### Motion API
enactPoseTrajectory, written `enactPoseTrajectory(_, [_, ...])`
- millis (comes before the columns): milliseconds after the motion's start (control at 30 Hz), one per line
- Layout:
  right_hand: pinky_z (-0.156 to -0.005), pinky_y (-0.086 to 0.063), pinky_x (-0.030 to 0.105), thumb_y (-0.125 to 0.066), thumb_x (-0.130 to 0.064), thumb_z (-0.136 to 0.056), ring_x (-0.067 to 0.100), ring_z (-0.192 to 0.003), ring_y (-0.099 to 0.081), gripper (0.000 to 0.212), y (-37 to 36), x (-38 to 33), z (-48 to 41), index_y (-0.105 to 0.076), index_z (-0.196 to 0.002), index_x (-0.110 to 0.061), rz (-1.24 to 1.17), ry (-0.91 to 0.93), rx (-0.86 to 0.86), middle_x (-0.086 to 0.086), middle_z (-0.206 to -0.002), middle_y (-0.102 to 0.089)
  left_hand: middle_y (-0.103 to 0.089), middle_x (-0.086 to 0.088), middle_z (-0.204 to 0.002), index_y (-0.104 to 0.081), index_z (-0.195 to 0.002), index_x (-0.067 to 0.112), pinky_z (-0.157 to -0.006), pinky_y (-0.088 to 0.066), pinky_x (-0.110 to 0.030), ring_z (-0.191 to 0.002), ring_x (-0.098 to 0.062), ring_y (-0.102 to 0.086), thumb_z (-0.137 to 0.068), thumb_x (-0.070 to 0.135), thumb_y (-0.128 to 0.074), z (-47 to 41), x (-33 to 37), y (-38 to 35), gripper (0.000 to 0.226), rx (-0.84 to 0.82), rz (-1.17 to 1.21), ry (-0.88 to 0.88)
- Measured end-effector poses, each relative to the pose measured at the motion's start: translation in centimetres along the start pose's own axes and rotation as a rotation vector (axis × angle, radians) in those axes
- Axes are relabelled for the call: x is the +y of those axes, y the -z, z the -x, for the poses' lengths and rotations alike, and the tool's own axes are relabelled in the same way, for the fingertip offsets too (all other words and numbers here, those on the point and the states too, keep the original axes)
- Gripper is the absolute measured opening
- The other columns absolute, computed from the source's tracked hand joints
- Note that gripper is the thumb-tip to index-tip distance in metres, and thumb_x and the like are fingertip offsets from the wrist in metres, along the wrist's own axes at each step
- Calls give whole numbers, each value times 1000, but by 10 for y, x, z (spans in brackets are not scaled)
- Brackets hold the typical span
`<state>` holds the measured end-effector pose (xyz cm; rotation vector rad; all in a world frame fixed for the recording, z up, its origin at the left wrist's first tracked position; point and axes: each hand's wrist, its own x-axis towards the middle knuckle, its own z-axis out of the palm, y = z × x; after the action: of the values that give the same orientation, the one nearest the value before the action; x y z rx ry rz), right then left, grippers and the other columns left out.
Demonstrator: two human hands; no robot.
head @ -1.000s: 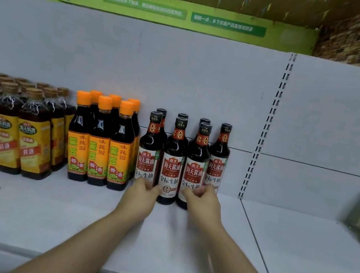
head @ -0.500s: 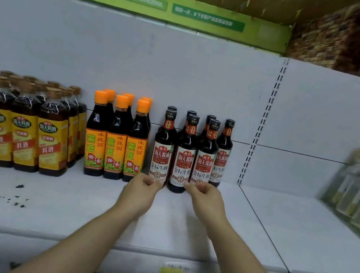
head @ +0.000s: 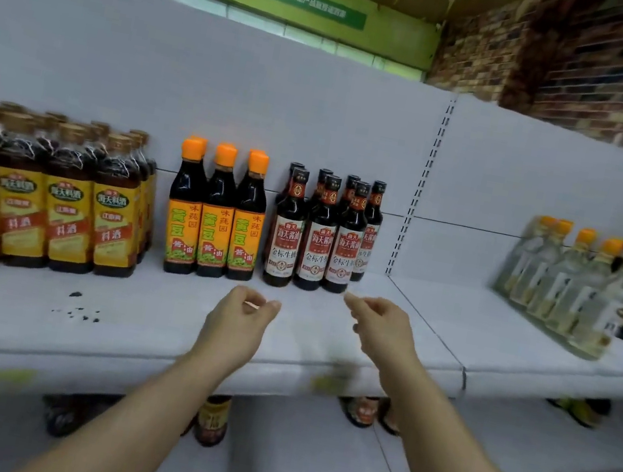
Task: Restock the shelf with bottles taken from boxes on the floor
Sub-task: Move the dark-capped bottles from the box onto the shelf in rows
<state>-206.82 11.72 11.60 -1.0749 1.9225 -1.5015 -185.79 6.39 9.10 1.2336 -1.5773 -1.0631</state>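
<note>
A cluster of dark soy sauce bottles with red-and-white labels [head: 322, 233] stands on the white shelf [head: 146, 315], several in two rows. My left hand [head: 242, 313] hovers over the shelf in front of them, fingers loosely curled, holding nothing. My right hand [head: 377, 326] is just right of the cluster's front row, fingers loose and empty, its fingertips close to the rightmost front bottle without touching it. Both hands are clear of the bottles.
Orange-capped soy bottles [head: 215, 214] stand left of the cluster, then yellow-labelled cooking wine bottles [head: 70, 201]. Clear vinegar bottles [head: 571, 290] fill the right shelf section. Dark specks [head: 78, 309] lie on the shelf. More bottles [head: 212, 420] sit on the lower shelf.
Both hands have let go of the front soy sauce bottles and drawn back toward me. The view has pulled away and turned right, revealing the lower shelf.
</note>
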Motion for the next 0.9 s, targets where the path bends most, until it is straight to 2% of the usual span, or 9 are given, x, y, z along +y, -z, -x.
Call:
enactPoseTrajectory(133, [-97, -56, 49, -71, -55, -88, 20, -105, -67, 45, 20, -1, 29, -70, -114, -18, 40, -4, 46, -3, -111, -71, -66, 0, -105, -59, -103, 26, -90, -54, -43, -98, -24, -65, -97, 48, -62, 22, 9, -10, 23, -55, 32, -39])
enactPoseTrajectory(300, [-86, -53, 41, -70, -50, -91, 25, -100, -68, 39, 60, 3, 58, -72, -105, -13, 55, -9, 119, 4, -104, -72, -67, 2, -101, -59, -96, 30, -89, -54, -42, -96, -24, -67, -95, 47, -64, 47, 23, -40, 18, -137, 54, -72])
enactPoseTrajectory(400, [-88, -53, 41, -70, -51, -92, 22, -105, -66, 42, 89, 10, 72, -70, -113, -15, 43, -40, 165, 0, -110, -70, -67, 2, -101, -60, -98, 28, -83, -54, -39, -95, -22, -67, -95, 46, -65, 62, 28, -64, 19, -202, 71, -81])
enactPoseTrajectory(500, [-69, -49, 32, -71, -48, -93, 20, -93, -67, 39, 119, 20, 84, -70, -112, -14, 23, -61, 214, 3, -106, -70, -68, 1, -102, -61, -98, 28, -82, -55, -38, -94, -22, -68, -94, 45, -67, 76, 34, -92, 19, -257, 89, -83])
enactPoseTrajectory(567, [-61, -45, 28, -70, -46, -94, 16, -81, -64, 35, 139, 26, 93, -71, -107, -13, 34, -72, 242, 2, -98, -70, -68, -1, -101, -61, -100, 24, -73, -52, -31, -90, -21, -67, -96, 41, -66, 86, 38, -113, 18, -298, 91, -95])
enactPoseTrajectory(633, [-63, -45, 28, -69, -43, -96, 15, -82, -64, 27, 162, 33, 102, -71, -98, -16, 40, -86, 276, 1, -94, -69, -66, -4, -95, -61, -100, 18, -60, -47, -25, -78, -20, -64, -97, 33, -66, 98, 44, -134, 16, -342, 117, -105])
enactPoseTrajectory(767, [-67, -49, 29, -68, -46, -96, 17, -93, -65, 30, 210, 48, 118, -71, -105, -17, 66, -121, 337, -3, -98, -68, -64, -6, -87, -60, -90, 22, -62, -46, -34, -65, -21, -58, -95, 30, -70, 120, 56, -181, 13, -424, 162, -94])
enactPoseTrajectory(867, [-73, -52, 32, -68, -47, -95, 16, -95, -66, 30, 249, 60, 130, -70, -107, -19, 72, -145, 392, -8, -99, -67, -71, -3, -88, -61, -87, 31, -74, -56, -46, -78, -25, -67, -84, 53, -72, 138, 62, -220, 24, -458, 149, -119])
enactPoseTrajectory(900, [-78, -53, 35, -69, -48, -94, 16, -97, -66, 31, 263, 66, 132, -70, -108, -20, 72, -151, 405, -6, -102, -68, -72, -1, -91, -61, -88, 32, -79, -56, -45, -84, -25, -68, -84, 55, -71, 145, 65, -232, 24, -476, 128, -133])
